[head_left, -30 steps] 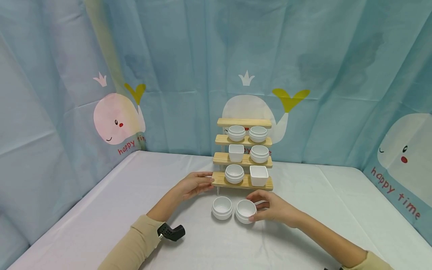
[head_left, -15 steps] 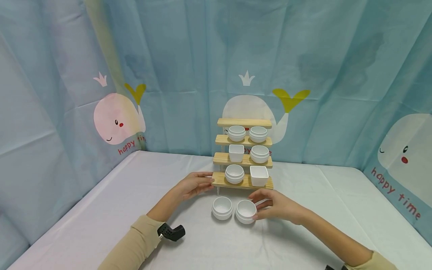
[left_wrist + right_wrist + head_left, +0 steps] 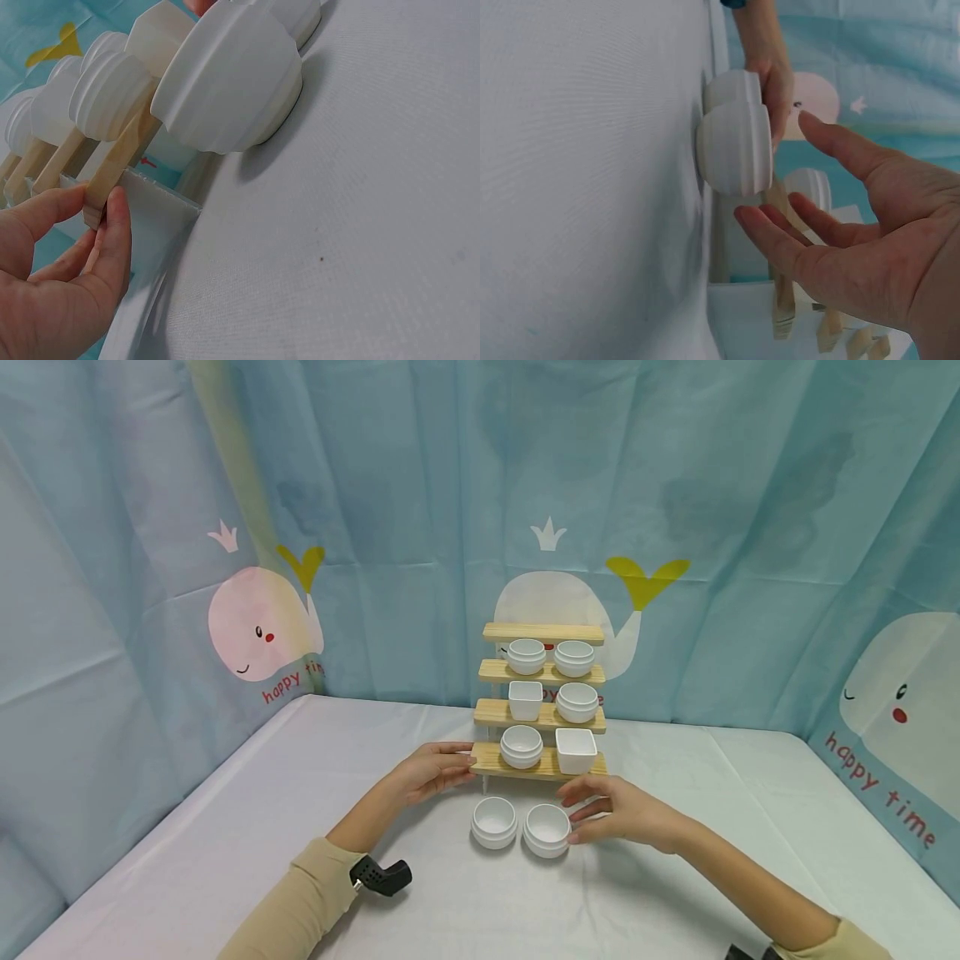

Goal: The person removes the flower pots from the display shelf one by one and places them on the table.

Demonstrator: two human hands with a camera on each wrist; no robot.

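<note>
On the tiered stand (image 3: 543, 633), pinches the lowest plank (image 3: 489, 761) by its left end in the fingers of the left hand (image 3: 429, 774). Before the stand, spreads the released fingers of the right hand (image 3: 626, 812) just beside the right bowl (image 3: 547, 828). Has the left bowl (image 3: 494, 821) near that, six white pots (image 3: 577, 702) on the stand. Works at a white counter (image 3: 465, 910) beneath it, facing a whale-print curtain (image 3: 405, 485) behind.

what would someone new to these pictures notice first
Probably the four-tier wood-shelved stand near the middle of the head view, its lower three tiers bearing round and square white bowls. Then the left hand, pinching the left end of the lowest shelf, and the open right hand beside one of two round bowls on the table. Behind everything hangs a blue curtain printed with whales.
</note>
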